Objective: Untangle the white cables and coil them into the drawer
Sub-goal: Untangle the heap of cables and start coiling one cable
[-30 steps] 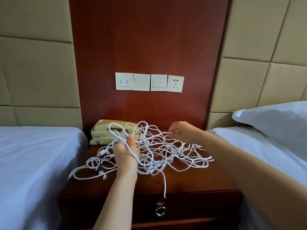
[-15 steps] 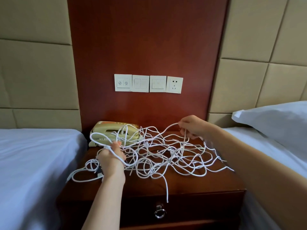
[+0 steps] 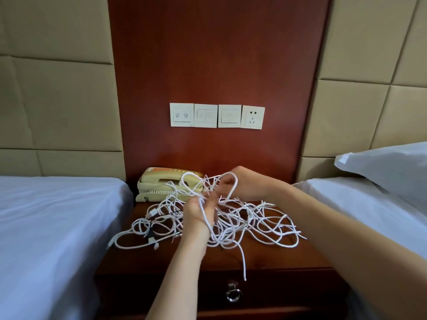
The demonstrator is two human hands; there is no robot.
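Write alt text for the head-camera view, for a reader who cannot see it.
A person's left hand and right hand grip strands of a tangle of white cables spread over a wooden nightstand. A beige telephone sits behind the tangle; the drawer below is shut.

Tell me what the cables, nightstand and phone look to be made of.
Cables: white and flexible, with a matte plastic or braided jacket. They lie in soft loops and show no shine.
Nightstand: reddish-brown wood or veneer with a semi-gloss finish, going by the faint sheen on top.
Phone: beige moulded plastic, smooth with rounded edges.
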